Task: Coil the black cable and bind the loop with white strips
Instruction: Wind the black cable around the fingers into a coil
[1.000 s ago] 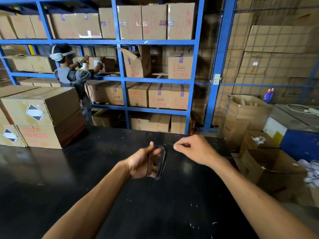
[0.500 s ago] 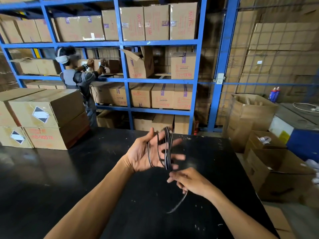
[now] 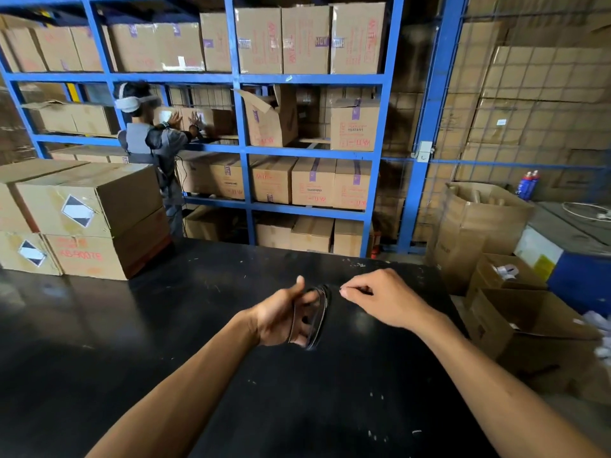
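While the black cable sits wound in several turns around the left hand, fingers spread inside the loop, coiling looks nearly finished. Just beside that grip, right hand pinched narrow, probably on the cable's tail, though hard to tell. No white strips visible; binding left to do.
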